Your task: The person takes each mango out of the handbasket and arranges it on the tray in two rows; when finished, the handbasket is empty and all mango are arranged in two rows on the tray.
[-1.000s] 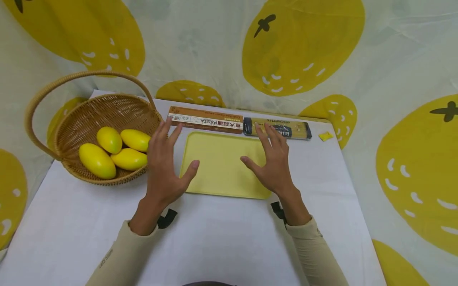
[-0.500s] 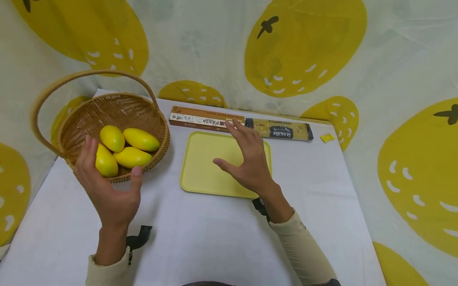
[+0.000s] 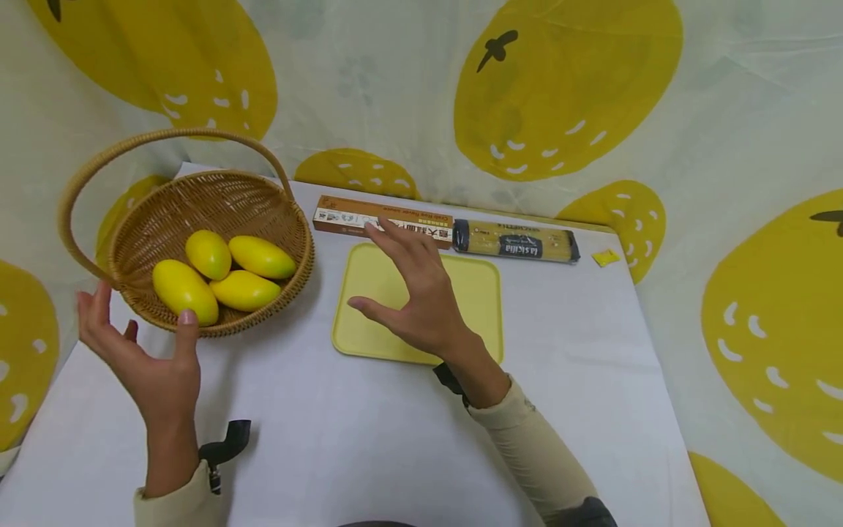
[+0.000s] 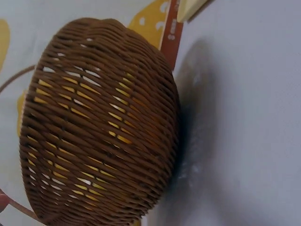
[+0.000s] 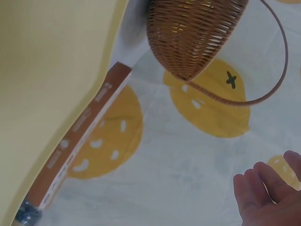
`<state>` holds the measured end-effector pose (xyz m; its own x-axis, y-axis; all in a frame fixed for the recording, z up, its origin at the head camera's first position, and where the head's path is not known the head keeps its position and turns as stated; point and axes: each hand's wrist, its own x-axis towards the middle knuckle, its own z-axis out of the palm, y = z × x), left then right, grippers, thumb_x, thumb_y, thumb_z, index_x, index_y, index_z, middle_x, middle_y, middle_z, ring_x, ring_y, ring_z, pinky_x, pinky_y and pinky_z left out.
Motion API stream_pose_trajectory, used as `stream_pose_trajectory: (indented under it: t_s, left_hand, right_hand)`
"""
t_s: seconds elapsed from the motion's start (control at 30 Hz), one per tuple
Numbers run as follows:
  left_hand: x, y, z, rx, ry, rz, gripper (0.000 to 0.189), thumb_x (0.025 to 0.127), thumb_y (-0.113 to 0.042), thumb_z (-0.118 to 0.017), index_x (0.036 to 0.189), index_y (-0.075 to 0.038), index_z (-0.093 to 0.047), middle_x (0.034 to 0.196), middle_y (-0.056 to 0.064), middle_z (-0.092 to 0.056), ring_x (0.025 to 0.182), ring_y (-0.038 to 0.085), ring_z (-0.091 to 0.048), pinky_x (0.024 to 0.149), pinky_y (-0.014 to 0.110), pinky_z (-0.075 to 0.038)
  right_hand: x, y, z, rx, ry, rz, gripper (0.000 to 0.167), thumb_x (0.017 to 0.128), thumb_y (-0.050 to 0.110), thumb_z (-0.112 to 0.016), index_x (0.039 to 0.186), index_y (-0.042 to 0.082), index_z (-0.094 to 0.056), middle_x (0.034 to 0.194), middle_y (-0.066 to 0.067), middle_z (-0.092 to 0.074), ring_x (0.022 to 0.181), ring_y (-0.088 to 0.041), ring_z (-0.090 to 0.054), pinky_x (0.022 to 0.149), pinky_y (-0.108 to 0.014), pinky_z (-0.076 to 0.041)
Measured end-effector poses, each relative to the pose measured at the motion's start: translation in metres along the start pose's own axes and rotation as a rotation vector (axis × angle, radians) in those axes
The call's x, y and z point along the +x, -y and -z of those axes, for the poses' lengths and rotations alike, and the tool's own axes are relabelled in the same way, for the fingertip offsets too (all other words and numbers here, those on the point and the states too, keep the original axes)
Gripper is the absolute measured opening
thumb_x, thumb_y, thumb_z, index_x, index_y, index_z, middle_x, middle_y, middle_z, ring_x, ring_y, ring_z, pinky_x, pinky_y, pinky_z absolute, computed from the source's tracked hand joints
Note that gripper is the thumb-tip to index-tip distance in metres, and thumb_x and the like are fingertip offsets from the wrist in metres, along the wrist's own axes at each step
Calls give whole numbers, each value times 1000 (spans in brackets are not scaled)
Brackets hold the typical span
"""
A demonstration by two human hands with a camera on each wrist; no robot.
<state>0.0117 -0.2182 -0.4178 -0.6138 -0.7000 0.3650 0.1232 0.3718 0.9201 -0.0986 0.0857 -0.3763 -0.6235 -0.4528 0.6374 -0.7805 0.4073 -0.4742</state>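
Note:
A wicker basket [image 3: 217, 194] [image 4: 103, 122] with a tall arched handle stands at the left, with several yellow mangoes [image 3: 186, 291] inside. My left hand [image 3: 154, 373] is at its front left, fingers spread near the handle's base and thumb in front of the rim. Whether it touches the wicker I cannot tell. Only a fingertip [image 4: 3, 201] of it shows in the left wrist view. Over a pale yellow tray [image 3: 477, 300] my right hand [image 3: 424, 307] [image 5: 270, 202] hovers with thumb and fingers apart, holding nothing.
Behind the tray lie a brown pasta box [image 3: 339, 219] and a spaghetti packet [image 3: 516, 243] end to end. A small yellow sachet [image 3: 604, 258] lies near the right back corner. Patterned cloth [image 3: 395, 88] hangs behind the white table [image 3: 342, 446].
My left hand has moved left from beside the tray, across the basket's front, to its front left side. The right hand has shifted left above the tray.

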Motion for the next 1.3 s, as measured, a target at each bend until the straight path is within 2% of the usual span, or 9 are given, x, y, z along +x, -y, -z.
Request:
stream_pose_trajectory:
  t_s: [0.17, 0.27, 0.37, 0.53, 0.7, 0.87, 0.97, 1.1, 1.3]
  left_hand:
    - [4, 22, 1, -71, 87, 114, 87, 90, -8, -72, 164, -20, -30, 176, -6, -14, 164, 19, -14, 134, 42, -18]
    - [6, 30, -1, -177, 134, 172, 92, 89, 1, -74, 165, -21, -27, 175, -4, -18, 161, 24, -22, 133, 42, -22]
    - [9, 34, -3, -297, 172, 225, 98, 88, 7, -75, 166, -23, -25, 174, 1, -21, 158, 27, -26, 131, 36, -28]
    - [9, 42, -3, -379, 218, 246, 105, 87, 10, -76, 168, -25, -19, 174, 4, -19, 156, 29, -28, 119, 22, -42]
    - [9, 45, -2, -423, 242, 209, 109, 85, 15, -75, 168, -24, -17, 175, 4, -17, 157, 30, -28, 116, 21, -45]
    - [6, 47, -1, -405, 246, 183, 113, 81, 14, -78, 168, -24, -17, 174, 4, -17, 158, 29, -27, 130, 36, -32]
    - [4, 48, 0, -386, 245, 176, 114, 79, 14, -79, 168, -23, -17, 174, 4, -18, 158, 29, -27, 132, 43, -26]
    - [3, 49, 1, -348, 252, 157, 115, 79, 13, -79, 168, -23, -16, 174, 4, -18, 158, 29, -28, 132, 43, -28]
    - [3, 47, 1, -211, 267, 120, 116, 79, 7, -81, 169, -25, -14, 174, 3, -18, 157, 26, -30, 133, 45, -25]
  right_hand:
    - [10, 7, -8, 27, 9, 31, 88, 81, 39, -91, 155, 10, -54, 164, -8, -49, 148, -24, -47, 126, -44, -35]
    - [16, 10, -13, 39, 17, 45, 88, 81, 39, -91, 155, 11, -53, 164, -8, -50, 147, -23, -47, 125, -42, -35]
    - [21, 14, -19, 45, 30, 56, 88, 82, 40, -91, 155, 11, -54, 163, -8, -51, 147, -22, -49, 124, -40, -36]
    - [29, 20, -27, 46, 75, 68, 87, 84, 42, -89, 156, 11, -53, 163, -7, -51, 144, -21, -51, 120, -35, -40]
    - [36, 22, -39, 63, 112, 62, 86, 85, 43, -88, 157, 13, -51, 164, -6, -50, 146, -20, -49, 122, -33, -38]
    - [41, 23, -56, 127, 155, 11, 85, 87, 43, -86, 159, 16, -49, 165, -3, -49, 147, -18, -47, 123, -31, -37]
    - [44, 23, -65, 158, 188, -20, 83, 89, 43, -85, 159, 19, -48, 166, -2, -48, 147, -16, -46, 123, -31, -36]
    - [50, 23, -78, 200, 233, -53, 82, 91, 44, -83, 161, 20, -47, 166, 0, -47, 150, -14, -43, 125, -34, -33]
    - [63, 19, -100, 267, 315, -156, 81, 92, 45, -82, 161, 22, -47, 163, 6, -50, 151, -8, -42, 125, -31, -32]
